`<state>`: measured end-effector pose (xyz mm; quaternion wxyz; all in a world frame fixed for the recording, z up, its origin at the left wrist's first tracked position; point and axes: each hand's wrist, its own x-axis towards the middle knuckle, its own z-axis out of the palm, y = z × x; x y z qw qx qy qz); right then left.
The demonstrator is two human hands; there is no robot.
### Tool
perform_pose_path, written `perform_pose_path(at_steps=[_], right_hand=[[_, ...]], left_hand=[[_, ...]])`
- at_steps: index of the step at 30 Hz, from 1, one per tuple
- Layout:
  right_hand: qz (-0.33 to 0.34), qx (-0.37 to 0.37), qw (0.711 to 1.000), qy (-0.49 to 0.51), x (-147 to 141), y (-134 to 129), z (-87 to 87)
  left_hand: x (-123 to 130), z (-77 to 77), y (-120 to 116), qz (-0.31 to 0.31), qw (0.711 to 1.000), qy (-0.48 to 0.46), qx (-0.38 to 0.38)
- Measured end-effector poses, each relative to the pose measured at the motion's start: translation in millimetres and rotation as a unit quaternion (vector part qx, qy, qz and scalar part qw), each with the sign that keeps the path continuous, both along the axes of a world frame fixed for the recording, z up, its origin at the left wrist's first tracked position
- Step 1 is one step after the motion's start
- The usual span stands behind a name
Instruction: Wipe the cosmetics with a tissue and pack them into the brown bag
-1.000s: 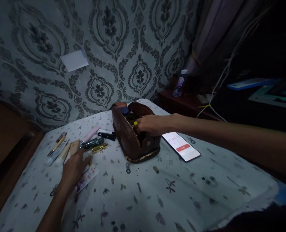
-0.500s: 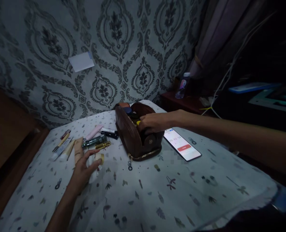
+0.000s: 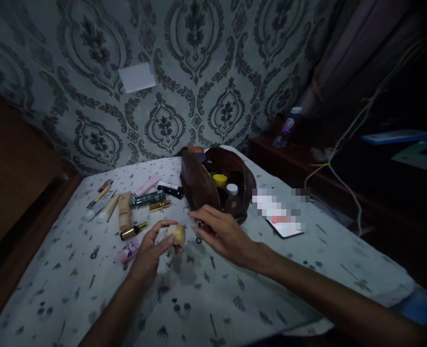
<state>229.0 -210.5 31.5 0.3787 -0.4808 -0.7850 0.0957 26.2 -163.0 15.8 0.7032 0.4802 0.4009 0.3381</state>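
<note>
Left hand (image 3: 154, 248) gripping yellow-capped container (image 3: 176, 234).

Clock directions run from the centre of the bag (image 3: 199, 180), which sits on the cloth (image 3: 206, 299). Two lidded jars (image 3: 219, 180) are inside it. Tubes (image 3: 124, 211) lie at nine o'clock, the phone (image 3: 287, 226) near four. At two, past the cloth, stands a bottle (image 3: 287, 127). The wall (image 3: 177, 96) rises behind, at twelve.
</note>
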Motion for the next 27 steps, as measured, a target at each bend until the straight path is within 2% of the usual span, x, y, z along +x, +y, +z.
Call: perform_pose_path(at_steps=[3, 6, 9, 13, 16, 19, 22, 24, 27], right_hand=[[0.034, -0.054, 0.994, 0.085, -13, 3, -21.5], [0.064, -0.105, 0.98, 0.156, -21, 9, -31.2], [0.068, -0.151, 0.962, 0.217, -30, 15, -42.3], [0.047, -0.165, 0.94, 0.296, -40, 18, -60.5], [0.047, -0.178, 0.928, 0.323, -45, 18, -69.7], [0.042, -0.187, 0.926, 0.326, -45, 18, -74.1], [0.052, -0.175, 0.938, 0.294, -44, 18, -76.3], [0.076, -0.155, 0.95, 0.259, -41, 17, -76.4], [0.127, -0.148, 0.95, 0.242, -38, 12, -74.1]], left_hand=[[1, -6.2, -3, 0.006, 1.0, -0.024, -0.018], [2, -12.2, -2, 0.03, 0.998, -0.039, -0.026], [1, -19.8, 0, 0.031, 0.998, -0.046, -0.005], [-1, -30.8, 3, 0.012, 0.998, 0.004, 0.068], [-5, -33.3, 6, 0.066, 0.985, 0.086, 0.134], [-7, -29.9, 4, 0.115, 0.954, 0.152, 0.232], [-6, -27.7, -2, 0.052, 0.915, 0.194, 0.349], [-5, -28.9, -5, 0.002, 0.902, 0.206, 0.38], [-3, -33.3, -6, -0.018, 0.924, 0.181, 0.335]])
